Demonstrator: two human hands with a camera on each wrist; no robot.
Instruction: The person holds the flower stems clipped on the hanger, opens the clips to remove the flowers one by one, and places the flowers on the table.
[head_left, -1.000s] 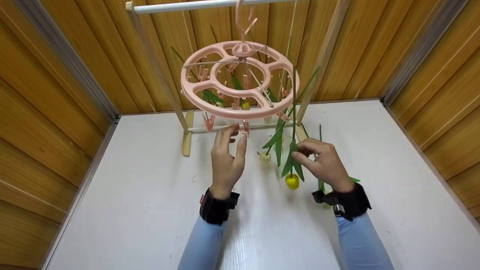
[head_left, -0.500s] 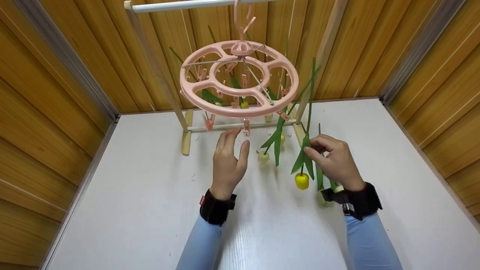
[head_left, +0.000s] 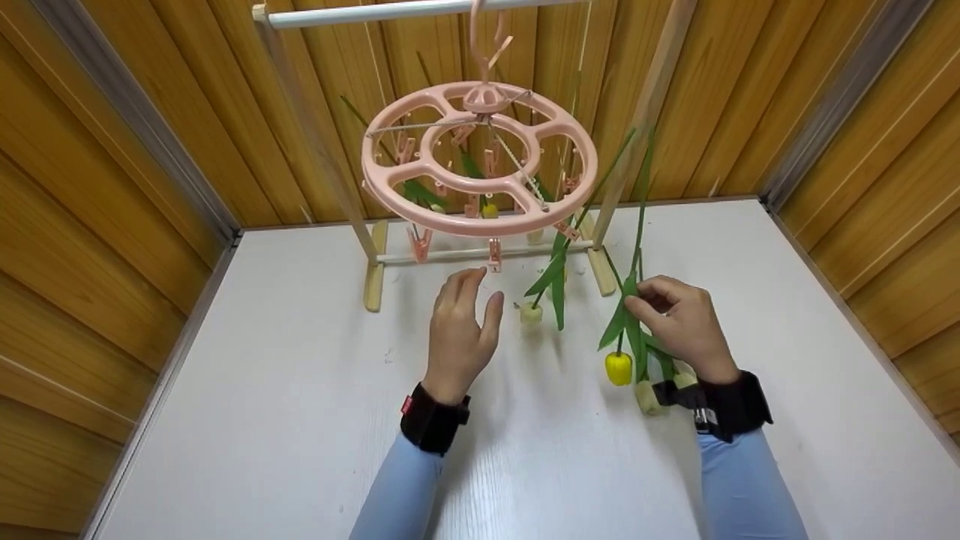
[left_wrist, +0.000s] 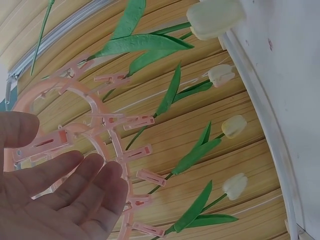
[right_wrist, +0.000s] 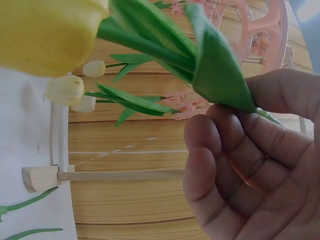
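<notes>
The right hand [head_left: 686, 326] pinches the green stem of an artificial yellow tulip [head_left: 619, 367] between thumb and curled fingertips [right_wrist: 227, 117], gripping where the leaves meet the stem. The flower hangs head down, its bloom just left of the wrist and above the white tabletop [head_left: 262, 420], its stem rising past the right edge of the round pink plastic clip hanger [head_left: 480, 161] without touching a clip. The left hand [head_left: 461, 334] is raised with fingers straight and slightly spread, holding nothing; its fingertips [head_left: 472, 279] lie just below the pink clip [head_left: 493, 255] at the near rim of the hanger, apart from it. The hanger hangs by its hook from a white rail [head_left: 390, 11] of a wooden-legged rack [head_left: 373, 277] at the back of the table. A pale cream artificial tulip [head_left: 531, 313] hangs head down from the ring, between the two hands. Another pale tulip [head_left: 646, 397] lies on the table beside the right wrist. The left wrist view shows further cream tulips [left_wrist: 234, 126] clipped round the ring. Wooden panelled walls [head_left: 112, 187] enclose the table.
</notes>
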